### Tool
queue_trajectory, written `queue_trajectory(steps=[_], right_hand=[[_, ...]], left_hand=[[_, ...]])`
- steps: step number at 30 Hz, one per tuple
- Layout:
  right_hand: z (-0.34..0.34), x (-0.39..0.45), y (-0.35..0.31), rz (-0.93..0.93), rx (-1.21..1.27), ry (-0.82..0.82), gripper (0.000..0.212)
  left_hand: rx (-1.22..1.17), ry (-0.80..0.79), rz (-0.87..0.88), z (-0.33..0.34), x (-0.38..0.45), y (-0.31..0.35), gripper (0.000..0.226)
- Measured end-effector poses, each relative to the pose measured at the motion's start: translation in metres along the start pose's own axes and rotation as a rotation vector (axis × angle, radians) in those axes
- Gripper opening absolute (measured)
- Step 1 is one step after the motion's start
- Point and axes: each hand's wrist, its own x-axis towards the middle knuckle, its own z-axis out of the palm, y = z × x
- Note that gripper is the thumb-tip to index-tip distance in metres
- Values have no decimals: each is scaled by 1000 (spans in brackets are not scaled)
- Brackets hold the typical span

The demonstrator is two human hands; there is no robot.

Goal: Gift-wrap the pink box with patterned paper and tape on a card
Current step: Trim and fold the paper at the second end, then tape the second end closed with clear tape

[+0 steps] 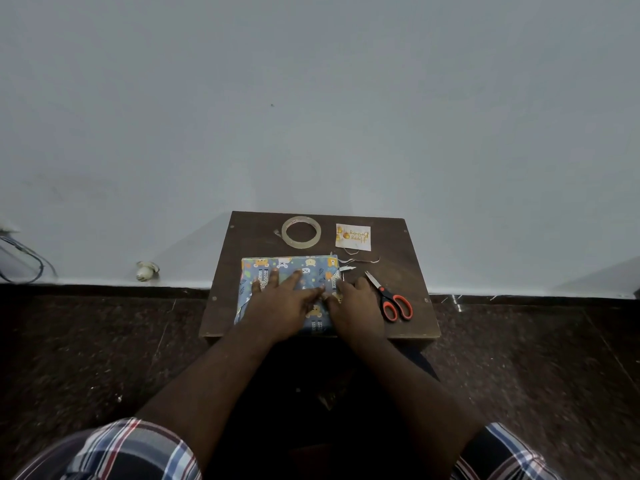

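Grey wall behind, dark speckled floor below; small brown table point(408, 306) against wall.

Wrapped box point(291, 268) on table's near-left part, patterned paper fully covering, no pink visible.

Left hand point(284, 299) flat on box top, fingers spread, pressing paper. Right hand point(355, 303) at box's right end, fingers curled onto end fold; pinching or only pressing, cannot tell.

Risk: pressure eased before taping, end flap springs open; loose paper edge at right may tear.

Scissors point(393, 299) just beside right hand. Tape roll point(301, 232), card point(353, 237) beyond box, untouched.
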Motion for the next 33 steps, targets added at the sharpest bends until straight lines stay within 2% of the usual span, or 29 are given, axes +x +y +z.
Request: queue_trajectory(steps=[3, 9, 11, 13, 17, 19, 24, 28, 33], right_hand=[[6, -12, 3, -165, -185, 51, 35], [13, -34, 10, -219, -387, 50, 59], [10, -33, 9, -205, -384, -10, 57], [-2, -24, 6, -204, -327, -69, 46], [-26, 23, -10, -217, -129, 94, 36], [-26, 57, -19, -196, -143, 114, 31], [-9, 121, -46, -284, -292, -41, 28], [6, 151, -55, -275, -408, -145, 30], [16, 164, -53, -244, -397, -200, 30]], left_hand=[[10, -16, -2, -1, 4, 0, 46], [23, -20, 11, 2, 5, -1, 48], [18, -28, 8, 1, 4, -2, 48], [24, -37, 9, -2, 4, -1, 48], [13, -40, 24, -8, 4, 0, 46], [29, -49, 31, -9, 6, 0, 45], [37, -147, 35, -16, 13, -4, 45], [38, -159, 53, -18, 15, -4, 46], [41, -164, 56, -14, 15, -7, 47]])
